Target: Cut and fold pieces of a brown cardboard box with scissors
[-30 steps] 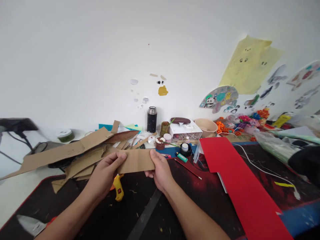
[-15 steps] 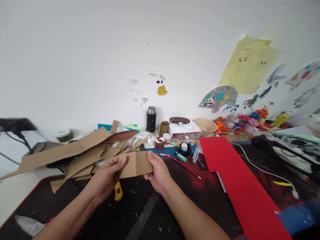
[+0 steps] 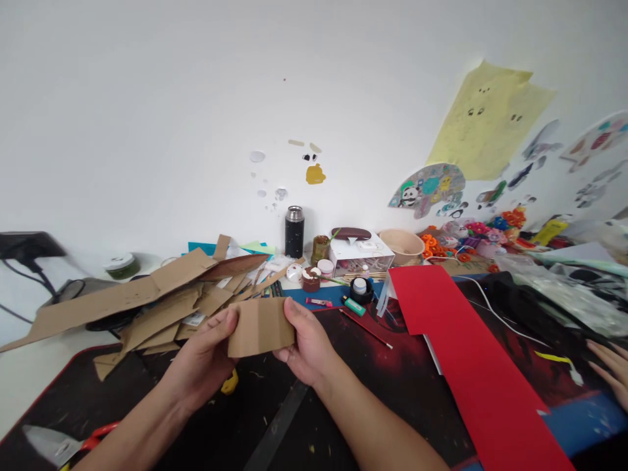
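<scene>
Between my two hands a small piece of brown cardboard (image 3: 260,327) is held up above the black mat, creased across and bowed. My left hand (image 3: 209,347) pinches its left end, thumb on the near face. On the right end, my right hand (image 3: 309,340) grips with the thumb on top and fingers behind. Partly hidden by my left hand lies a yellow utility knife (image 3: 229,383). Scissors with red handles (image 3: 61,446) rest at the lower left, partly covered by my left forearm. A dark flat strip (image 3: 279,422) lies on the mat below my hands.
A pile of cardboard scraps (image 3: 161,307) spreads at left. A long red sheet (image 3: 471,360) lies at right. Behind stand a black bottle (image 3: 294,234), a white box (image 3: 362,254) and a bowl (image 3: 402,245). Another person's hand (image 3: 611,366) shows at the right edge.
The cardboard piece has tipped and bows more between my hands, which moved slightly left. More of the scissors shows. Another person's hand has appeared at right, and the black object there has shifted.
</scene>
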The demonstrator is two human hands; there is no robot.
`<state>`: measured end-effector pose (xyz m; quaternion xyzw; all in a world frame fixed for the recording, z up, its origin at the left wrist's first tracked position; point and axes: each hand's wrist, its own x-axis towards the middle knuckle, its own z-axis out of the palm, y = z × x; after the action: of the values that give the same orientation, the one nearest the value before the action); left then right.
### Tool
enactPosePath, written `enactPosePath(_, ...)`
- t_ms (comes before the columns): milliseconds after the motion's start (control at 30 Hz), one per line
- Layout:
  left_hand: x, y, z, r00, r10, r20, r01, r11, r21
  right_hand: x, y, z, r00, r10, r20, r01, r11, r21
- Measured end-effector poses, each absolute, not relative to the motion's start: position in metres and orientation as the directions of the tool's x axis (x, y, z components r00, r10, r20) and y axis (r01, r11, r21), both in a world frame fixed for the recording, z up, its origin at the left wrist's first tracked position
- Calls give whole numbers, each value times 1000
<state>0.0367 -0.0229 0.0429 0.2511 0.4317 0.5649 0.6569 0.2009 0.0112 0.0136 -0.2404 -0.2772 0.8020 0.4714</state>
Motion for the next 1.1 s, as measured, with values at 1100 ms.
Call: enactPosePath(1100, 42, -21, 37, 4, 969, -246, -588, 201, 784, 198, 15, 8, -379, 912, -159, -701, -395, -594)
